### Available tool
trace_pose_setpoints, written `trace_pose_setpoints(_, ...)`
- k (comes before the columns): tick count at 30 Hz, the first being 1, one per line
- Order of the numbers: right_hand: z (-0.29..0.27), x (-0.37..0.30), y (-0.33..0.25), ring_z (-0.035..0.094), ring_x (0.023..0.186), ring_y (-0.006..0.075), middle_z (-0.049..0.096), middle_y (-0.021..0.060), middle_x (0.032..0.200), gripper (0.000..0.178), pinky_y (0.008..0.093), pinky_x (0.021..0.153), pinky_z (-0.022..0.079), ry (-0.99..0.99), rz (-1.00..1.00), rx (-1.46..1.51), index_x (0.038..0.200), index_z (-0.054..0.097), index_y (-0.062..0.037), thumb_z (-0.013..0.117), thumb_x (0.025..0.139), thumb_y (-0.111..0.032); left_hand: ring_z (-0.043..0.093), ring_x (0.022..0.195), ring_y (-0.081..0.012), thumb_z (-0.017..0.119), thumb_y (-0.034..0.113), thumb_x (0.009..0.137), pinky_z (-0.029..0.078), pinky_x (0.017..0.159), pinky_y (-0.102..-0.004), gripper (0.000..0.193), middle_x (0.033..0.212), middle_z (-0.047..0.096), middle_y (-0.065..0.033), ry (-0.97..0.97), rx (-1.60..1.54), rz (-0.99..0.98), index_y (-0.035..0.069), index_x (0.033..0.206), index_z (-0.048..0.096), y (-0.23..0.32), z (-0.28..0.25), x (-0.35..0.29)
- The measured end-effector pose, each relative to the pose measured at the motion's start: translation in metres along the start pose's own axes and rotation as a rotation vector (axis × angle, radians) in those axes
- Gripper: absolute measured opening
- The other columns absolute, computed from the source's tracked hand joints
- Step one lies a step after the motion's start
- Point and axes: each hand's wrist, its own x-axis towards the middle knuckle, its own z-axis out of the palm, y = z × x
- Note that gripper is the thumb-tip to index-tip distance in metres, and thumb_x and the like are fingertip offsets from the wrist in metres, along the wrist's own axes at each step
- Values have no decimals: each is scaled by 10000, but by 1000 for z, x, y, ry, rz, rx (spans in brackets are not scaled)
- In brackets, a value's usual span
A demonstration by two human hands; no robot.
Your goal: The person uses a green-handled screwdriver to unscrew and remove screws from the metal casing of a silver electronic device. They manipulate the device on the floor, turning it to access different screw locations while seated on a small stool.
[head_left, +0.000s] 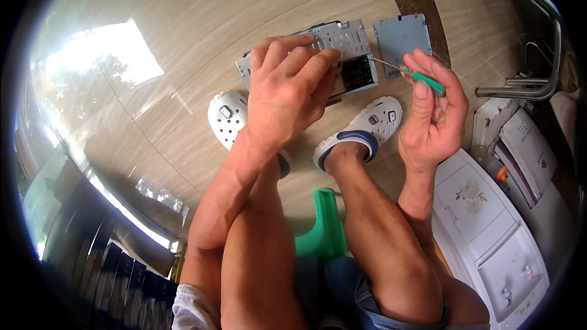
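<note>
A silver metal device case (345, 38) with rows of slots lies on the floor between my feet. Dark parts show in an opening at its right end. My left hand (284, 88) grips the case from above with bent fingers, hiding much of its left and middle; the thumb is partly covered. In my right hand (435, 122) is a screwdriver (428, 81) with a green handle, held between thumb and fingers. Its thin shaft points left, and the tip is at the case's right edge; whether it touches a screw is too small to tell.
Beside the case lies a flat grey metal panel (403, 32). White clogs (380, 119) are on my feet, with a green stool (324, 226) below me. To the right stand a chrome tubular frame (553, 67) and a white cabinet with drawers (471, 205). Tiled floor (177, 43) reflects bright light.
</note>
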Motion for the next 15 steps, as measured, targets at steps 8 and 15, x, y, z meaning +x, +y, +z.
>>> trace_pose_setpoints(8, 2, 3, 1, 721, 1119, 336, 665, 259, 1298, 293, 425, 944, 626, -3, 8, -10, 1344, 501, 105, 544, 1080, -15, 670, 1084, -269, 852, 82, 754, 471, 955, -425, 317, 945, 743, -47, 8, 4, 5, 108, 1064, 786, -3, 2, 1)
trace_pose_setpoints(15, 0, 2, 0, 724, 1114, 330, 669, 258, 1293, 282, 415, 950, 624, 0, 15, -30, 1339, 504, 104, 536, 1077, 5, 667, 1076, -262, 842, 91, 773, 456, 960, -428, 288, 924, 722, -33, 16, 6, 17, 105, 1053, 776, -1, 1, 1)
